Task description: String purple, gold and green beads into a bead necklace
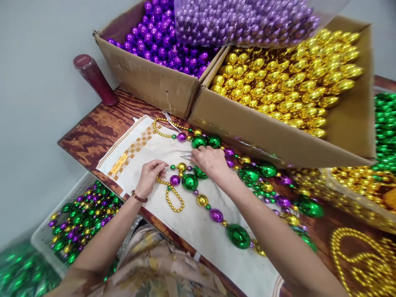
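A bead necklace (202, 200) of green, purple and gold balls lies across a white cloth (198, 231) on the wooden table. My left hand (150, 177) pinches the strand near a small gold bead, fingers closed on the thread or chain of tiny gold beads. My right hand (210, 161) is closed on a small metal tool, likely scissors or tweezers (186, 156), its tips pointing left toward the strand. Big green beads (189, 181) sit between both hands.
A cardboard box of purple beads (163, 37) and one of gold beads (291, 78) stand at the back. A dark red bottle (94, 78) is at the far left. A white basket of finished necklaces (80, 220) sits lower left. Gold strands (361, 264) lie right.
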`<state>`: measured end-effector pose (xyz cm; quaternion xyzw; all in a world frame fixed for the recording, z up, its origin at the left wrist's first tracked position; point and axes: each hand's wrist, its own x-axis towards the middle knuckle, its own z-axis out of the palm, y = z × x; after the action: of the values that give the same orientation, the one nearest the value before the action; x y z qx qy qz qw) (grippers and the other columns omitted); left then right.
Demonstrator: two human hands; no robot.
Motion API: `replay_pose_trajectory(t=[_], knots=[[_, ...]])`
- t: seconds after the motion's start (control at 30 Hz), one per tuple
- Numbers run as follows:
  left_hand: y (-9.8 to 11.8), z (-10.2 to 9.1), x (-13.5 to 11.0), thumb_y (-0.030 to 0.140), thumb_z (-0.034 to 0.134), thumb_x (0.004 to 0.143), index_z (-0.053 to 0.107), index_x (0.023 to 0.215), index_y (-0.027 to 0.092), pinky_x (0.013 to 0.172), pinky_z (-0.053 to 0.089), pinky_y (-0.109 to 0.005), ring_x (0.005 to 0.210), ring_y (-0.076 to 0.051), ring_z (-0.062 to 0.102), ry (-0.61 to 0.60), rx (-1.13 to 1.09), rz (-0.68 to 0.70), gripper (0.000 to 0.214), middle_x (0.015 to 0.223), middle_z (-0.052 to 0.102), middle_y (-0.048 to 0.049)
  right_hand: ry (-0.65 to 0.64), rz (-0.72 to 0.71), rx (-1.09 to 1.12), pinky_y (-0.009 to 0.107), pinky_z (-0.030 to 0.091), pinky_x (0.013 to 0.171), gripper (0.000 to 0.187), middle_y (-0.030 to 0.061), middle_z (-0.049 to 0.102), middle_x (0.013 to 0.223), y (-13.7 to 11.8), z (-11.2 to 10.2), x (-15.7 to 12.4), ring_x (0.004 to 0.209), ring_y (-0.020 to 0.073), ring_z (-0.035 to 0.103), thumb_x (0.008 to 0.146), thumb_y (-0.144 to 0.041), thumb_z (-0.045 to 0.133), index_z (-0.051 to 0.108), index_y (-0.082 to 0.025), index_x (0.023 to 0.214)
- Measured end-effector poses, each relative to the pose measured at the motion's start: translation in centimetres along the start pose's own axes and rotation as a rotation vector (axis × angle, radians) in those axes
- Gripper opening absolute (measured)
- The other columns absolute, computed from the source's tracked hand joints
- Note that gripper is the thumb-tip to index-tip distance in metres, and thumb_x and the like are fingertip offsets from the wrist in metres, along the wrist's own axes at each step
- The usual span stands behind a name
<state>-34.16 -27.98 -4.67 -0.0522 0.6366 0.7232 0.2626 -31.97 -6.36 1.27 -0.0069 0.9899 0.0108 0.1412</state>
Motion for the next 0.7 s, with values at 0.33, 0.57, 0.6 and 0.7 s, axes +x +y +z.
replay_pose_trajectory(t=[0.33,0.57,0.6,0.7], knots=[[1.7,0.2,-0.3,0.04,0.071,0.074,0.073,0.08,0.014,0.054,0.046,-0.023,0.051,-0.011,0.054,-0.032,0.264,0.079,0.028,0.059,0.063,-0.0003,0.03,-0.269,0.493,0.026,0.03,0.064,0.024,0.0041,0.068,0.107,-2.5,0.4,0.6,0.09,0.0171,0.062,0.097,-0.027,0.047,0.071,-0.022,0.095],[2.8,-0.5,0.2,0.032,0.065,0.08,0.064,0.063,0.016,0.052,0.036,-0.022,0.051,-0.01,0.048,-0.179,0.56,0.153,0.023,0.055,0.057,0.0006,0.176,-0.209,0.514,0.027,0.023,0.061,0.024,0.0026,0.072,0.096,-1.9,0.3,-0.8,0.081,0.0155,0.059,0.097,-0.025,0.047,0.07,-0.021,0.093],[3.0,-0.7,0.3,0.033,0.066,0.08,0.064,0.063,0.015,0.051,0.035,-0.022,0.05,-0.01,0.046,-0.231,0.52,0.1,0.025,0.053,0.056,0.001,0.174,-0.218,0.492,0.028,0.022,0.06,0.025,0.0033,0.072,0.095,-2.1,0.1,-1.3,0.081,0.0156,0.059,0.098,-0.025,0.046,0.07,-0.02,0.093],[3.4,-1.0,0.6,0.037,0.071,0.076,0.067,0.067,0.014,0.053,0.037,-0.022,0.051,-0.009,0.048,-0.35,0.297,-0.086,0.025,0.054,0.057,0.0006,0.083,-0.311,0.451,0.027,0.02,0.058,0.025,0.0046,0.07,0.093,-2.7,-0.1,-3.0,0.077,0.0147,0.058,0.098,-0.025,0.047,0.071,-0.02,0.094]])
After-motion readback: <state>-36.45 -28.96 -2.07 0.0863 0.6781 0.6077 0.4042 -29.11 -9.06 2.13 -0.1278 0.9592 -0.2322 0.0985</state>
